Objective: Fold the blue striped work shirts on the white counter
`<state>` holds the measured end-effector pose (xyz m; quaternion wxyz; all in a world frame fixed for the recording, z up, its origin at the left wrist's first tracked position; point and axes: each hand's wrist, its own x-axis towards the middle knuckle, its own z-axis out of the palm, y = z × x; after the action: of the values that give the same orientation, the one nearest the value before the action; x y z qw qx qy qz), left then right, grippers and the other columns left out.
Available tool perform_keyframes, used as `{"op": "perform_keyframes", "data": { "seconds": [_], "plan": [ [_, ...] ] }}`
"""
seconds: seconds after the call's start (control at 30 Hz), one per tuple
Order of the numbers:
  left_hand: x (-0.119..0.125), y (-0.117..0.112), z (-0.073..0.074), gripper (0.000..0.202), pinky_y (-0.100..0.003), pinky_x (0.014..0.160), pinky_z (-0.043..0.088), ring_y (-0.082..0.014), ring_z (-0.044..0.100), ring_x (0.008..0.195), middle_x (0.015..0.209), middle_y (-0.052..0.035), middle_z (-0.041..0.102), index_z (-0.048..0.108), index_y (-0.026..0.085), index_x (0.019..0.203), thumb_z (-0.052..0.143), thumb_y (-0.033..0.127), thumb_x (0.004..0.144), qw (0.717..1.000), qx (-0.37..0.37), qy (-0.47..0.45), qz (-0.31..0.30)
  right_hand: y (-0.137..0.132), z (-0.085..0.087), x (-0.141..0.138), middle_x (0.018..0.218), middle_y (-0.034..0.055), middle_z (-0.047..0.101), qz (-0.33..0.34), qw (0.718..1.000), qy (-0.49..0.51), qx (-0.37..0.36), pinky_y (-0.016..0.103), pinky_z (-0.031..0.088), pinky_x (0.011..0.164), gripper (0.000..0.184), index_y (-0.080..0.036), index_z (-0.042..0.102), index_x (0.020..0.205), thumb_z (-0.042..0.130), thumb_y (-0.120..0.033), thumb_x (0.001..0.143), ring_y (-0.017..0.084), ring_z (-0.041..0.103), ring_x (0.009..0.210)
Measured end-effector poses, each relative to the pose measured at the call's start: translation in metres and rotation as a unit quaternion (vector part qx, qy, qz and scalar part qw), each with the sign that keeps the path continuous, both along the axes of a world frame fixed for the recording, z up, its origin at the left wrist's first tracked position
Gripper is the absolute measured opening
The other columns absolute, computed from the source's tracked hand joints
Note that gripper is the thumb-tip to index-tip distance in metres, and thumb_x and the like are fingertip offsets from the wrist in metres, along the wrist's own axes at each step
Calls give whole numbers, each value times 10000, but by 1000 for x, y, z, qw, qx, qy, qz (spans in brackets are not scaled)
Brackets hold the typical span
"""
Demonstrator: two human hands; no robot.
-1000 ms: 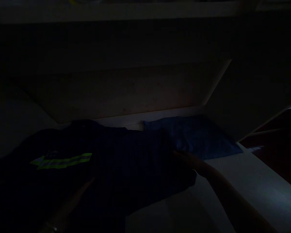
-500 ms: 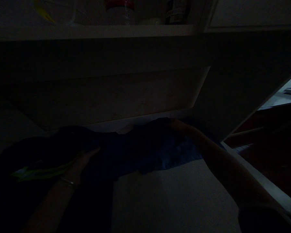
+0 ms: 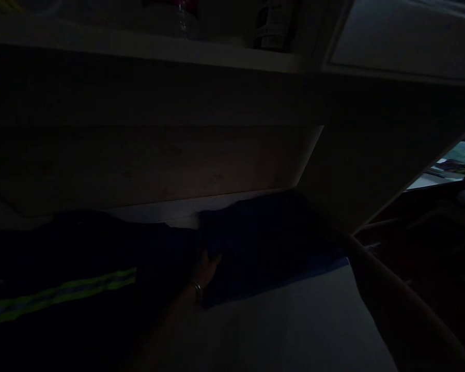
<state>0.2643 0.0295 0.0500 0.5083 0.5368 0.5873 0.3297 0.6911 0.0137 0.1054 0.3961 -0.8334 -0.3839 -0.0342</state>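
Resting left hand (image 3: pixel 206 269) on left edge of folded blue cloth (image 3: pixel 267 243), at back of pale surface (image 3: pixel 294 325); finger pose unreadable in the dark. Extending right forearm (image 3: pixel 380 294) to cloth's right corner, fingers unseen. Likely risk: fold dragged open or striped garment (image 3: pixel 62 294) snagged, through blind handling.

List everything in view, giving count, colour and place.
blue cloth: one, dark blue, centre of the surface, against the back panel.
striped garment: one, dark with a yellow-green reflective stripe, left.
surface: one, white, under both fabrics.
shelf: one, pale, overhead; the containers on it are too dark to count.
bracelet: one, metallic, on the left wrist.
left hand: at the blue cloth's left edge; grip unclear.
right forearm: reaches toward the cloth's right corner; the hand is lost in the dark.
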Motion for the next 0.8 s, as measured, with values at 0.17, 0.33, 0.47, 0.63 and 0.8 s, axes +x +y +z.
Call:
{"op": "perform_keyframes", "data": {
  "seconds": [0.17,0.33,0.47,0.63,0.8],
  "plan": [
    [0,-6,-32,416,-362,1026,395,-249,586,1189,1280,-189,620,535,123,1217,553,359,875,989,35,141,-25,-26,-66,-8,773,160,719,-79,996,-31,0,599,484,849,495,-154,726,764,588,-630,761,377,678,887],
    [-3,-4,-26,410,-314,945,430,-229,626,1112,1218,-174,651,530,128,1193,529,402,889,985,46,162,-43,-28,-84,-4,1242,201,609,-17,941,-80,-327,603,373,959,693,-158,585,1251,275,-666,896,398,507,1205],
    [-1,-4,-28,379,-293,926,429,-213,629,1103,1203,-157,660,545,143,1174,537,385,883,985,49,161,-41,-26,-86,-1,1295,181,574,-17,935,-81,-346,558,380,947,735,-181,557,1277,195,-693,894,374,504,1198],
    [-2,-4,-31,341,-283,890,437,-209,639,1059,1164,-147,669,557,149,1133,545,370,874,985,53,162,-43,-27,-87,-1,1323,187,553,-24,935,-74,-347,572,368,949,779,-181,538,1306,186,-726,875,388,506,1193],
    [-2,-3,-30,347,-278,894,430,-205,635,1056,1156,-140,670,557,154,1132,544,384,871,983,57,170,-46,-28,-83,-5,1300,193,569,-20,936,-79,-342,563,369,946,780,-173,547,1299,177,-715,878,386,502,1196]
  ]
}}
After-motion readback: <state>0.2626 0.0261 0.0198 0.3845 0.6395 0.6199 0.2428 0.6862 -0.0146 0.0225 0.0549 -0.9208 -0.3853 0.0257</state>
